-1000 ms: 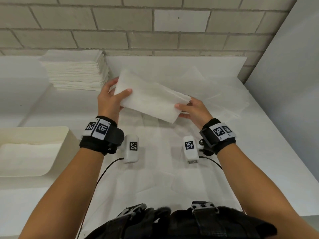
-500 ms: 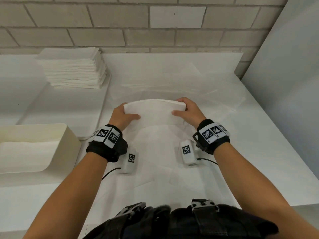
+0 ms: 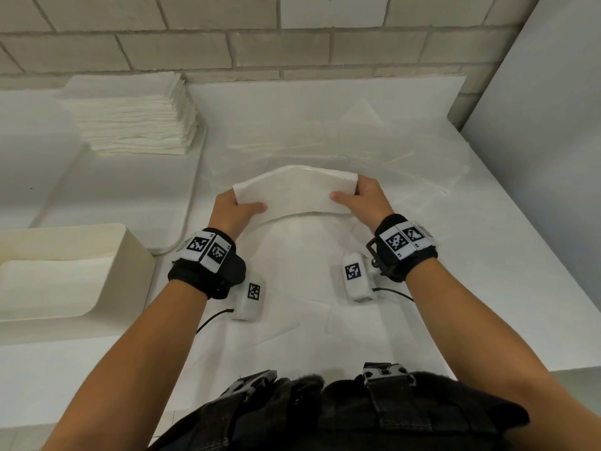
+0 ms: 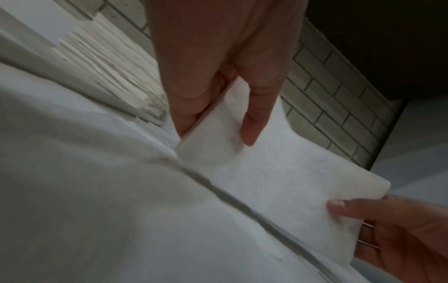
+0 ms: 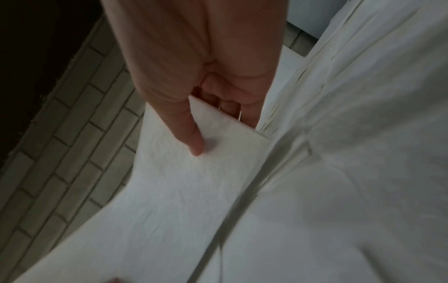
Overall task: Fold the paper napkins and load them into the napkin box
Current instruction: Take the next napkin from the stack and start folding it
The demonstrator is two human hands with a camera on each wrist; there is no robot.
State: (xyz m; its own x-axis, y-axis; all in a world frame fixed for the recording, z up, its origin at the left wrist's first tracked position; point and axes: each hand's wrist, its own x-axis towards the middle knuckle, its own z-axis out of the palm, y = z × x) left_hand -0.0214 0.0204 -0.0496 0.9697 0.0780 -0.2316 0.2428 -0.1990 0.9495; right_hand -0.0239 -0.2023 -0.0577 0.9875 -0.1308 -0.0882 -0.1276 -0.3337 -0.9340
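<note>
Hands pinch one white folded paper napkin (image 3: 294, 193) by its ends: left hand (image 3: 231, 212), right hand (image 3: 367, 197), thumbs on top. It has dropped from chest-high and tilted to level, just above the table (image 3: 487, 271), so folding goes on. Beyond the left hand: one napkin stack (image 3: 130, 118); beside its wrist, one cream napkin box (image 3: 130, 255)

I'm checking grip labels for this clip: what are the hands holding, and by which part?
Both hold one folded napkin. The left hand pinches its left end, the right hand its right end, thumbs on top and fingers underneath.
</note>
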